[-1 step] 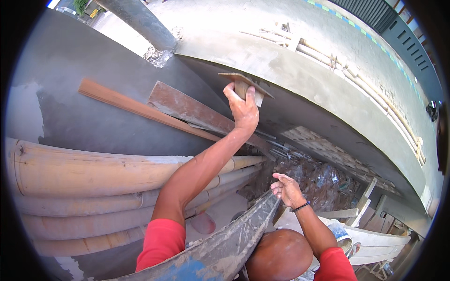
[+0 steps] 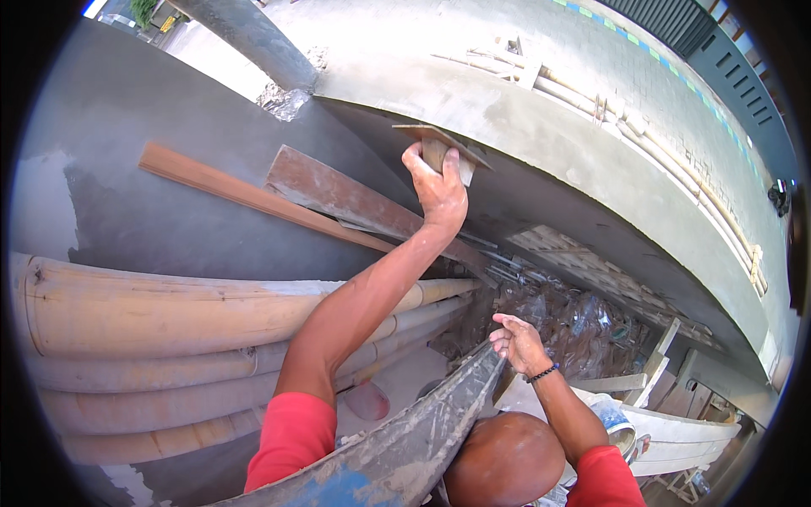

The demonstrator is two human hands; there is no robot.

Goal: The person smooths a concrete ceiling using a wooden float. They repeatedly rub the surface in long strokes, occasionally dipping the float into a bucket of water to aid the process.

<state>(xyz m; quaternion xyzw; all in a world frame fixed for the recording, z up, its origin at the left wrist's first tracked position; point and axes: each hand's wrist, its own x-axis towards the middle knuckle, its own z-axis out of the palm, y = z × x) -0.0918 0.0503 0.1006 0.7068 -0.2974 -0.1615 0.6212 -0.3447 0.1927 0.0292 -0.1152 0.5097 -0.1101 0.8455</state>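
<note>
My left hand (image 2: 441,193) is closed around the block handle of a wooden plastering float (image 2: 473,157). The float's flat plate lies against or close to the grey, shaded face of the wall (image 2: 541,207), just under its edge; contact is hard to tell. Lower down, my right hand (image 2: 518,345) is held with its fingers loosely bent and apart, and no tool shows in it. Close by it is the narrow tip of a mortar-smeared grey panel (image 2: 422,431) with a blue patch; whether they touch I cannot tell.
Thick bamboo poles (image 2: 169,308) run along the left. A reddish timber strip (image 2: 253,196) and a wider dusty board (image 2: 338,190) lean behind my left forearm. Crumpled plastic rubbish (image 2: 583,325) fills the gap below. A bucket (image 2: 619,427) stands at lower right.
The float has shifted very slightly upward, toward the wall's edge, with my left hand still on it. My right hand has stayed about where it was.
</note>
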